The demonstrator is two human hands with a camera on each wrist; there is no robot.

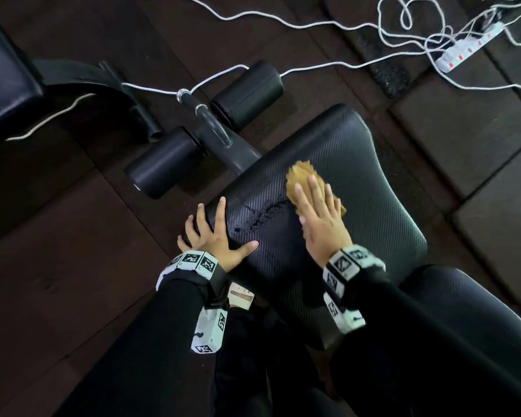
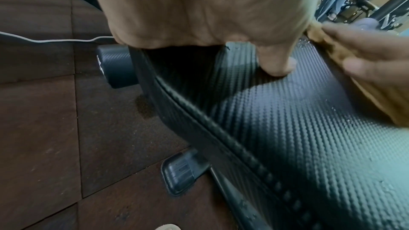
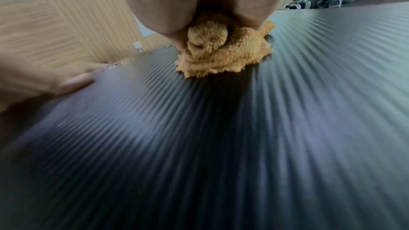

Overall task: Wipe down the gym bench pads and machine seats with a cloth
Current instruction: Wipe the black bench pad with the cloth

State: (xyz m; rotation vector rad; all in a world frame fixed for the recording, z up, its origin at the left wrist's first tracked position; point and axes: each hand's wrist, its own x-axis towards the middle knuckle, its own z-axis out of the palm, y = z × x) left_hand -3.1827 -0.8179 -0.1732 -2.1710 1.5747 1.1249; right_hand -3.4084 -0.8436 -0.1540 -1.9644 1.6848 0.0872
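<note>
Dark rubber floor tiles [image 1: 57, 266] lie under a black bench, with white cables [image 1: 313, 24] trailing across them to a power strip [image 1: 469, 46] far beyond my hands. I have my right hand [image 1: 321, 218] laid flat, fingers straight, pressing the tan cloth [image 1: 298, 173] onto the textured seat pad [image 1: 358, 176]; the cloth is bunched under my palm and pokes out past my fingertips, and the right wrist view shows it crumpled against the pad [image 3: 221, 59]. Just to the left of that hand a streak of wet droplets [image 1: 262, 215] sits on the pad. My left hand [image 1: 214, 236] rests on the pad's left edge, fingers spread and draped over the rim, thumb lying along the top surface, holding nothing else. Beyond my left fingers stand two black foam rollers [image 1: 166, 161] on a metal bar.
</note>
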